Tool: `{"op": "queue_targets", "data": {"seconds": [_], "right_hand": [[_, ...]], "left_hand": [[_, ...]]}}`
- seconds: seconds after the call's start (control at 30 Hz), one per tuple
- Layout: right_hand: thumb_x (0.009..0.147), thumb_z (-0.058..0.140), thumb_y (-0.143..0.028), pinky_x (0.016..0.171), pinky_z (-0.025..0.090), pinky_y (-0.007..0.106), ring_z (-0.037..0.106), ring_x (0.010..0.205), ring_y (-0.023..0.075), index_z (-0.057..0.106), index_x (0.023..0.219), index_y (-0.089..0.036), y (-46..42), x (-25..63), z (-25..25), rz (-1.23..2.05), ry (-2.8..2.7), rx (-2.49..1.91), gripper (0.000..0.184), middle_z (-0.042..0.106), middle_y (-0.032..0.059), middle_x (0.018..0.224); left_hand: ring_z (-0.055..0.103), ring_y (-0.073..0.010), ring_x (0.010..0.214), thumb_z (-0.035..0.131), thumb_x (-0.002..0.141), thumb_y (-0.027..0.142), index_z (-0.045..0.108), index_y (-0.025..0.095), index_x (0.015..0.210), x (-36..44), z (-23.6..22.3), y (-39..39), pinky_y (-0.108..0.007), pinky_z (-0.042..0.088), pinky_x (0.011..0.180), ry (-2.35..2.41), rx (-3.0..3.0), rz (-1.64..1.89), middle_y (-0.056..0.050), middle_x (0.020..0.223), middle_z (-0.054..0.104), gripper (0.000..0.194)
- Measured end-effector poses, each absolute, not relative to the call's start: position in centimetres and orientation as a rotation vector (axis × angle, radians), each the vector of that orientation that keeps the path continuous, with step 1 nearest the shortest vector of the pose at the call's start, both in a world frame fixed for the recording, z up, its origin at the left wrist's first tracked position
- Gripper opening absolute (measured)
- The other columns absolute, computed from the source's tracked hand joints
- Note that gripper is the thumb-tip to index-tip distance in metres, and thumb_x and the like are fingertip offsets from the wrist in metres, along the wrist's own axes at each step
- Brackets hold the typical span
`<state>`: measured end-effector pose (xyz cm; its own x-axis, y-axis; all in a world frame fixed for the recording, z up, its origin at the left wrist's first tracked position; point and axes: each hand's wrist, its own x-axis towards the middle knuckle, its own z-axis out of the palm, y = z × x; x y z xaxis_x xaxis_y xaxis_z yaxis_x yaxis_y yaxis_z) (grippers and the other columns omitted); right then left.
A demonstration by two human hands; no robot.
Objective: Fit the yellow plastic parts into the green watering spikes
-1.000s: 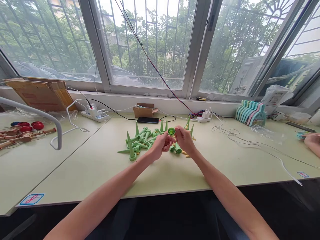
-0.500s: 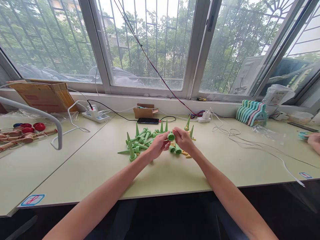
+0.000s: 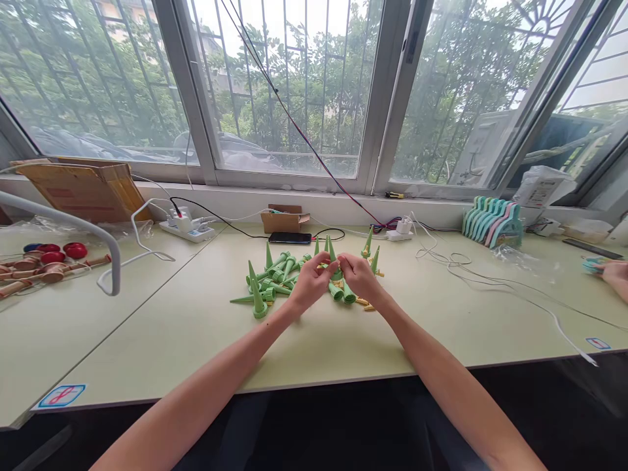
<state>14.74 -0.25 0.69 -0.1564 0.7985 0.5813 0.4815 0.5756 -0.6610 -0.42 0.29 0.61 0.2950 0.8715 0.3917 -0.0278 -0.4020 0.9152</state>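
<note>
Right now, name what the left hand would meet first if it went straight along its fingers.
The left hand would most likely meet the green cone first, which it seems to be holding; the right hand comes next, though depth there is unclear.

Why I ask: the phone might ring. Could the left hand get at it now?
Probably: the phone lies uncovered beyond the green cones, though the left hand must reach over them and seems busy holding one.

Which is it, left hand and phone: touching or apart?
Apart. The head view shows a plain gap between the left hand and the phone, with green cones on the table between them.
</note>
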Motion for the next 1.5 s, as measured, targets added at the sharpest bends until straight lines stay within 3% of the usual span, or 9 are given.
{"op": "queue_targets", "data": {"seconds": [0.13, 0.33, 0.73, 0.97, 1.07, 1.17, 1.37, 1.5], "right_hand": [[0.098, 0.035, -0.04, 0.054, 0.023, 0.028, 0.029, 0.054, 0.0124, 0.033, 0.064, -0.021, -0.2, 14.8, 0.6, 0.382, -1.808, -1.07, 0.039, 0.034, -0.0037, 0.056], [0.099, 0.035, -0.04, 0.054, 0.023, 0.029, 0.028, 0.053, 0.0123, 0.032, 0.063, -0.021, -0.3, 14.7, 0.7, 0.37, -1.81, -1.091, 0.04, 0.033, -0.0037, 0.055], [0.099, 0.034, -0.044, 0.053, 0.026, 0.027, 0.032, 0.054, 0.0123, 0.035, 0.064, -0.022, -0.4, 14.5, 0.8, 0.434, -1.756, -1.083, 0.041, 0.036, -0.0035, 0.056], [0.099, 0.036, -0.047, 0.054, 0.028, 0.026, 0.036, 0.054, 0.0121, 0.036, 0.067, -0.022, -0.5, 14.1, 0.6, 0.471, -1.728, -1.082, 0.04, 0.04, -0.004, 0.057], [0.098, 0.038, -0.045, 0.055, 0.03, 0.025, 0.037, 0.055, 0.0117, 0.037, 0.068, -0.022, -0.6, 14.1, 0.7, 0.44, -1.731, -1.083, 0.038, 0.043, -0.004, 0.058], [0.098, 0.039, -0.045, 0.057, 0.03, 0.025, 0.037, 0.055, 0.0116, 0.037, 0.068, -0.022, -0.8, 14.1, 0.9, 0.392, -1.71, -1.102, 0.038, 0.043, -0.0041, 0.058], [0.099, 0.039, -0.043, 0.056, 0.029, 0.025, 0.034, 0.055, 0.0115, 0.038, 0.069, -0.021, -0.8, 14.2, 1.0, 0.318, -1.704, -1.094, 0.037, 0.041, -0.0045, 0.057], [0.098, 0.039, -0.042, 0.055, 0.029, 0.025, 0.033, 0.055, 0.0114, 0.039, 0.068, -0.021, -0.8, 14.3, 0.8, 0.318, -1.772, -1.056, 0.037, 0.04, -0.0043, 0.058]], "left_hand": [[0.031, -0.0024, 0.047, 0.061, 0.084, 0.048, 0.056, 0.019, 0.087, -0.5, 0.5, 0.4, -0.02, 0.023, 0.042, 0.801, 1.756, 1.29, 0.002, 0.082, 0.055, 0.03], [0.039, -0.0048, 0.052, 0.062, 0.084, 0.046, 0.06, 0.018, 0.089, -0.5, 0.8, 0.2, -0.02, 0.031, 0.047, 0.852, 1.852, 1.352, 0.0, 0.083, 0.06, 0.028], [0.038, -0.0025, 0.045, 0.061, 0.086, 0.044, 0.06, 0.019, 0.094, -0.4, 0.9, -0.1, -0.019, 0.027, 0.043, 0.902, 1.897, 1.42, -0.002, 0.085, 0.063, 0.027], [0.046, -0.0041, 0.049, 0.061, 0.086, 0.045, 0.061, 0.019, 0.096, -0.2, 1.4, -0.2, -0.019, 0.034, 0.046, 0.911, 1.78, 1.465, -0.002, 0.087, 0.062, 0.028], [0.04, -0.004, 0.042, 0.058, 0.087, 0.051, 0.059, 0.019, 0.093, -0.1, 1.5, -0.1, -0.02, 0.03, 0.042, 0.9, 1.665, 1.459, 0.002, 0.072, 0.057, 0.032], [0.036, -0.0064, 0.038, 0.052, 0.089, 0.056, 0.056, 0.02, 0.09, -0.2, 1.5, 0.1, -0.02, 0.028, 0.039, 0.915, 1.53, 1.458, 0.007, 0.053, 0.041, 0.036], [0.025, -0.0047, 0.034, 0.054, 0.087, 0.058, 0.05, 0.021, 0.084, -0.2, 1.6, 0.2, -0.018, 0.02, 0.036, 0.972, 1.356, 1.342, 0.01, 0.047, 0.035, 0.037], [0.023, -0.0051, 0.033, 0.056, 0.083, 0.063, 0.045, 0.022, 0.08, -0.2, 1.7, 0.1, -0.018, 0.021, 0.035, 0.96, 1.241, 1.149, 0.01, 0.043, 0.035, 0.043]]}}
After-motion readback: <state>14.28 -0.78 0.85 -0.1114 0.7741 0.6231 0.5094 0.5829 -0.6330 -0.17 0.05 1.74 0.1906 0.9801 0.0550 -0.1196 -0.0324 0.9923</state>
